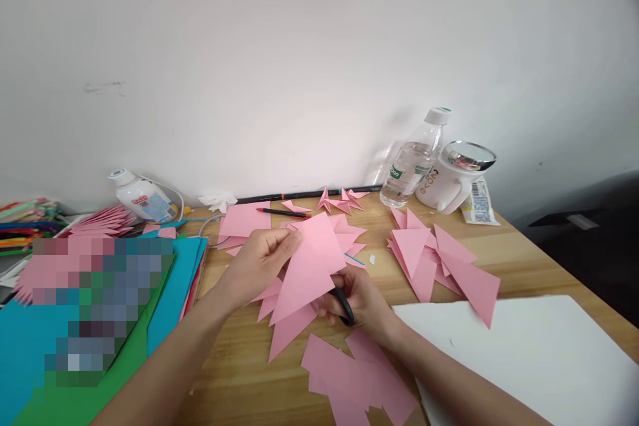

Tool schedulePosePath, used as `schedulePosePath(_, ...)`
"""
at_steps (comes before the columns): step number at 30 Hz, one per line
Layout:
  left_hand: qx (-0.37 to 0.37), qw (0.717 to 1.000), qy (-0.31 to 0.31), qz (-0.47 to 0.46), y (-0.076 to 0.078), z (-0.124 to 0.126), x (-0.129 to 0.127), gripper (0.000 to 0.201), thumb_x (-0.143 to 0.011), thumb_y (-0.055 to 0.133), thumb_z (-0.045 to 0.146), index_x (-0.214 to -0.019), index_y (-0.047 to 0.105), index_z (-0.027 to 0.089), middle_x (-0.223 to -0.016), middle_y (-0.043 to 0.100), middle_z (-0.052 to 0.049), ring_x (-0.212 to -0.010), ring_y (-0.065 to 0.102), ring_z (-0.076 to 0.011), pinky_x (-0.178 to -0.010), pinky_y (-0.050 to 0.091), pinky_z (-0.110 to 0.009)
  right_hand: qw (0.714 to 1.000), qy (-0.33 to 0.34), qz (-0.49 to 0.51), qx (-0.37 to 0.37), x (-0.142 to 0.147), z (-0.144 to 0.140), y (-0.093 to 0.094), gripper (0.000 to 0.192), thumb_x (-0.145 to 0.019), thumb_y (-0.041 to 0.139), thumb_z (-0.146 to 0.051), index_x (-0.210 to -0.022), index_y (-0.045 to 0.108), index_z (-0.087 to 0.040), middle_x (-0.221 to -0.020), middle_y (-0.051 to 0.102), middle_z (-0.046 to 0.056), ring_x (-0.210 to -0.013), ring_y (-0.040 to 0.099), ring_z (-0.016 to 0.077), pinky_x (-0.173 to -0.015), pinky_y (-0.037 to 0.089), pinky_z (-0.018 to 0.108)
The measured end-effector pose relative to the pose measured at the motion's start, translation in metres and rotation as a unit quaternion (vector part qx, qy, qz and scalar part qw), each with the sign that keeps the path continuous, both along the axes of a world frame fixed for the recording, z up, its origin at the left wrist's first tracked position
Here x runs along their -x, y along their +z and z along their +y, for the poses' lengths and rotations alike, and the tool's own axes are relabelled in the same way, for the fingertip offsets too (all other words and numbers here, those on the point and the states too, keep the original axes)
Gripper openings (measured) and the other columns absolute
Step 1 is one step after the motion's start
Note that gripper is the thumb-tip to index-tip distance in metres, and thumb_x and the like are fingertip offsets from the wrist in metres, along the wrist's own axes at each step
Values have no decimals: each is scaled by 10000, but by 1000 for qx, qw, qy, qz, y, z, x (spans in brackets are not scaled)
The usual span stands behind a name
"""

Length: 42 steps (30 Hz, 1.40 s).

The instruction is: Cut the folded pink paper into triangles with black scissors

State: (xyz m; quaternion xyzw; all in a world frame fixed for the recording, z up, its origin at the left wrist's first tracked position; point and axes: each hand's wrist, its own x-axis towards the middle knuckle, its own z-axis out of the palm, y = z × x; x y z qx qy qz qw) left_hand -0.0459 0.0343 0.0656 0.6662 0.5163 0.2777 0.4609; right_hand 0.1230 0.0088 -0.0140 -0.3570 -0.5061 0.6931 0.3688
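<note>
My left hand (264, 254) pinches the upper left edge of a pink paper sheet (313, 259), which is held up over the table. In my right hand (360, 296) is a pair of scissors with black handles (344, 306), close against the sheet's lower right edge. Their blades are hidden behind the paper. Beneath the sheet lie several pointed pink paper pieces (294, 333). More pink paper cutouts (359, 376) rest on the table just in front of my right hand.
Pink triangles (424, 259) lie to the right, beside a white board (509, 346). A water bottle (409, 170) and white mug (442, 183) stand by the wall. Coloured paper (170, 306) and a white bottle (142, 198) are left. A black-and-red pen (284, 213) lies behind my hands.
</note>
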Motion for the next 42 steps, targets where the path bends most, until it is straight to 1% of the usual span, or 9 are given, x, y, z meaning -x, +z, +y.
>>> schedulePosePath(4, -23, 999, 13, 20, 1, -1, -2, 374, -834, 395, 376, -548, 263, 177, -546, 245, 58, -481, 211, -61, -426, 172, -206, 1000, -2, 2, 9, -1, 0, 0, 213, -620, 689, -205, -643, 484, -153, -498, 543, -45, -379, 450, 63, -397, 354, 183)
schedulePosePath(11, -35, 999, -3, 35, -1, -3, -4, 368, -815, 409, 278, -532, 197, 179, -538, 189, 53, -489, 179, -64, -432, 147, -219, 997, -11, 78, -6, 2, 1, 7, 302, -534, 726, -129, -757, 525, -160, -656, 605, -18, -612, 554, 131, -580, 448, 222)
schedulePosePath(15, -28, 999, -17, 33, -2, -3, -5, 358, -808, 405, 241, -525, 194, 178, -529, 176, 52, -489, 169, -65, -433, 141, -226, 995, -25, 95, -10, 4, 2, 10, 314, -511, 700, -62, -752, 530, -168, -649, 599, -31, -614, 538, 123, -566, 431, 201)
schedulePosePath(20, -33, 999, -20, 29, -2, -3, -6, 360, -793, 415, 212, -521, 182, 179, -510, 174, 55, -479, 170, -62, -426, 137, -227, 994, -33, 105, 3, 4, 2, 11, 272, -483, 646, 9, -623, 498, -172, -548, 511, -81, -485, 444, 64, -473, 357, 160)
schedulePosePath(22, -38, 999, -21, 29, -2, -4, -6, 356, -791, 411, 202, -521, 179, 179, -508, 171, 55, -477, 169, -62, -424, 133, -228, 994, -37, 104, 10, 4, 2, 11, 282, -478, 649, 13, -626, 498, -173, -549, 514, -81, -490, 447, 66, -475, 356, 162)
schedulePosePath(26, -44, 998, -20, 32, -4, -4, -6, 350, -789, 409, 202, -523, 183, 180, -511, 171, 54, -479, 169, -63, -425, 134, -229, 994, -38, 99, 17, 3, 3, 9, 299, -491, 688, -26, -677, 508, -176, -581, 553, -58, -545, 492, 95, -508, 385, 181)
schedulePosePath(30, -44, 998, -19, 29, -4, -4, -5, 347, -789, 405, 211, -524, 183, 182, -515, 170, 53, -480, 168, -65, -425, 133, -230, 995, -44, 85, 5, 4, 3, 8, 299, -500, 722, -89, -686, 503, -175, -585, 555, -50, -542, 488, 98, -506, 387, 185)
schedulePosePath(34, -39, 999, -23, 27, -3, -4, -6, 342, -789, 399, 220, -524, 185, 183, -521, 172, 50, -489, 166, -69, -429, 130, -233, 997, -35, 70, -18, 4, 2, 9, 278, -525, 734, -165, -639, 481, -174, -553, 502, -59, -501, 433, 79, -480, 368, 179)
schedulePosePath(42, -25, 999, -23, 28, -2, -4, -5, 334, -782, 393, 222, -524, 184, 182, -522, 175, 50, -489, 170, -72, -431, 138, -229, 998, -38, 35, -42, 2, 1, 8, 375, -523, 743, -284, -631, 393, -205, -484, 381, -90, -444, 322, 65, -428, 297, 184)
